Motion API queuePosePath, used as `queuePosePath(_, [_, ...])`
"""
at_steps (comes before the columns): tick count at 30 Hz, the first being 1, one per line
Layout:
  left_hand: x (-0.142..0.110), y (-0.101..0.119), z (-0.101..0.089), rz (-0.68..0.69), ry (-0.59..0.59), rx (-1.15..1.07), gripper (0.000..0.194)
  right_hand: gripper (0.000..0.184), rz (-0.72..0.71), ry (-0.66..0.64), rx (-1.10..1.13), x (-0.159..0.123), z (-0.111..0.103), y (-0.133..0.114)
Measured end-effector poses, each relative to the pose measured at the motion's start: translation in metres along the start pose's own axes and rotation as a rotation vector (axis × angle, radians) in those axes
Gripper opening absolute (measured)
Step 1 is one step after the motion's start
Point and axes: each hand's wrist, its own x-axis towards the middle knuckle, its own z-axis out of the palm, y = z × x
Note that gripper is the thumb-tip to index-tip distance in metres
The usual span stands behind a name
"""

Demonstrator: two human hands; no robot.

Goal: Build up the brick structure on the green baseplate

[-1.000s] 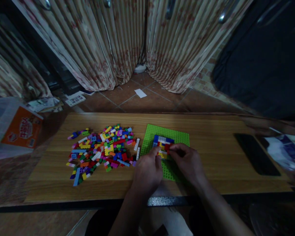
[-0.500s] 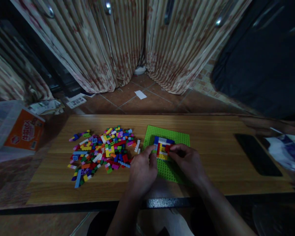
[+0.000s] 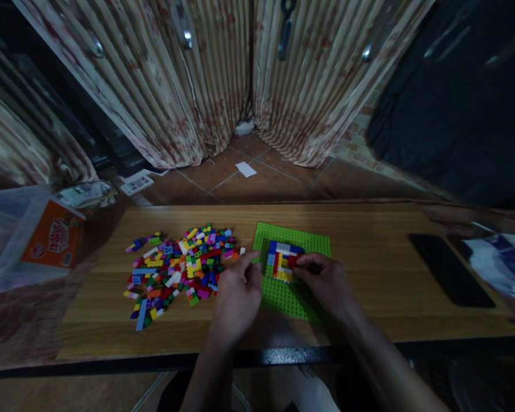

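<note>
A green studded baseplate (image 3: 292, 303) lies on the wooden table. On it stands a low, roughly square build of toy bricks (image 3: 272, 257), with blue, white, red and yellow rows around an open middle. My right hand (image 3: 328, 283) is at the build's right side, thumb and index finger pinched on a small red brick (image 3: 292, 261) that sits over the build. Just left of the build, by the baseplate's left edge, is my left hand (image 3: 237, 297). Its index finger and thumb are apart, with nothing visible between them. The curled fingers below are partly hidden.
A loose pile of mixed coloured bricks (image 3: 171, 277) spreads over the table's left half. A black flat slab like a phone (image 3: 450, 269) lies at the right. Off the left end stands a clear plastic box (image 3: 8, 246) with an orange label. Patterned curtains (image 3: 197, 103) hang beyond the table.
My left hand has drawn away from the build to the left, toward the brick pile. My right hand stays at the build with the red brick. The view has shifted slightly.
</note>
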Motion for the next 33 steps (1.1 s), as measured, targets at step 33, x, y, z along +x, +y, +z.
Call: queuePosePath(33, [0.008, -0.008, -0.091, -0.100, 0.637, -1.064, 0.020, 0.057, -0.571, -0.197, -0.594, 0.013, 0.016, 0.008])
